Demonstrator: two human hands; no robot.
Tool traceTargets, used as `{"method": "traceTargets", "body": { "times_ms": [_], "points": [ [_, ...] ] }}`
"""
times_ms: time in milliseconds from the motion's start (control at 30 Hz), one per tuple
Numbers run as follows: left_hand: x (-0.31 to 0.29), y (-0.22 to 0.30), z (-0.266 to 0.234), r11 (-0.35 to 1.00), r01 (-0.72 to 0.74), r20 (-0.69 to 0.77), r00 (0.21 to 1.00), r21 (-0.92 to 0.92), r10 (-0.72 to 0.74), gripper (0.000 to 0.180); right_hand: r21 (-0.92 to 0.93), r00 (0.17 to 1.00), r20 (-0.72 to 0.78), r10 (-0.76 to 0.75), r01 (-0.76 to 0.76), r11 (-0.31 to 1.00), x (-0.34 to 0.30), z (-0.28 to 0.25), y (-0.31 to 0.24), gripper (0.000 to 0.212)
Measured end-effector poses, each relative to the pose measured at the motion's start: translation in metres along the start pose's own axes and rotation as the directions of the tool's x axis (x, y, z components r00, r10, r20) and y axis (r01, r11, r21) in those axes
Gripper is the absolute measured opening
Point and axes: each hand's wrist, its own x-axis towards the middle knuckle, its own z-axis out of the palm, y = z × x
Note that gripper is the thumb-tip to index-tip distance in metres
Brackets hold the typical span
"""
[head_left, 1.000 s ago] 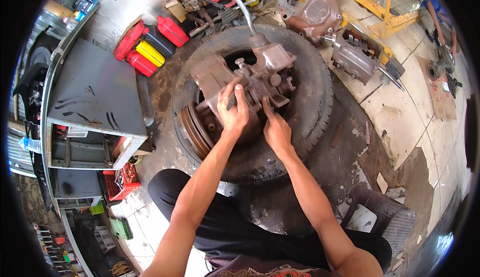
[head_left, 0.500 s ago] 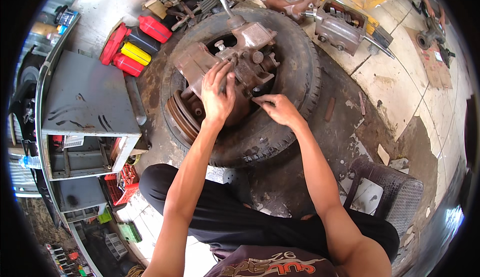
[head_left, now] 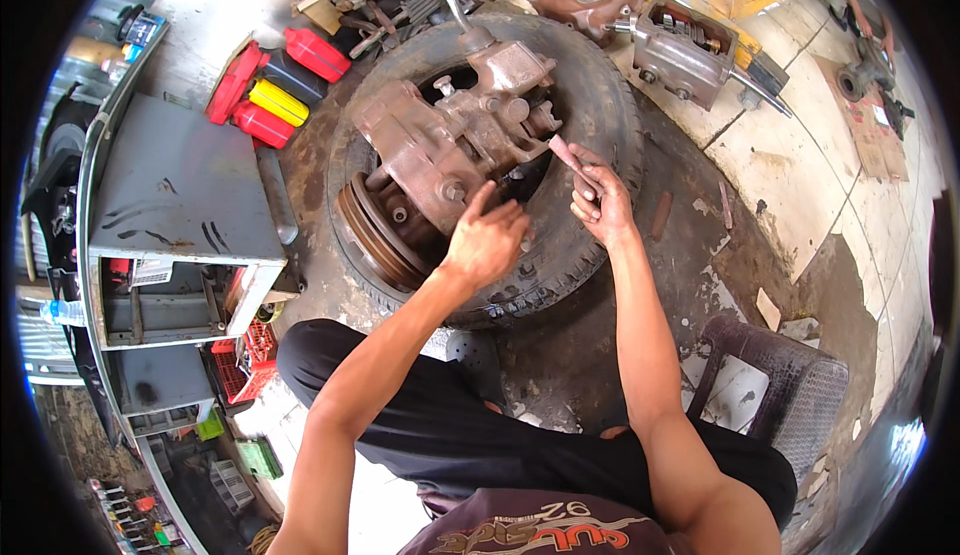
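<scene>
Pinching a strip (head_left: 568, 158), right grip (head_left: 609, 205) sits clear of casing (head_left: 425, 155) edge; left grip (head_left: 487, 245) spread.

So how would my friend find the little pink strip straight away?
Find the big black tire with a brown metal machine on it. Over the tire's right side, the right hand holds the strip. Its pale pink end stands out against the dark tire and brown metal.
</scene>
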Motion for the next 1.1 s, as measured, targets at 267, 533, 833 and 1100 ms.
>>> {"method": "traceTargets", "body": {
  "times_ms": [267,533,833,1100],
  "points": [
    [0.031,-0.023,-0.013,0.944,0.116,-0.106,0.991,0.31,-0.087,0.025,-0.076,0.998,-0.047,-0.036,0.032,0.997,0.003,0.016,0.008,0.044],
    [0.042,0.005,-0.02,0.984,0.162,-0.27,0.953,0.077,-0.136,0.022,-0.059,0.995,-0.093,-0.042,0.037,0.998,-0.003,0.015,0.003,0.053],
    [0.023,0.033,-0.012,0.991,-0.019,-0.127,0.992,-0.132,0.002,0.037,-0.024,0.992,-0.119,-0.051,0.048,0.999,-0.006,0.011,0.006,0.053],
    [0.044,-0.021,-0.019,0.943,0.291,-0.233,0.94,0.163,-0.25,0.025,0.002,0.992,-0.122,-0.036,0.037,0.999,-0.002,0.016,0.009,0.052]
  ]
}}
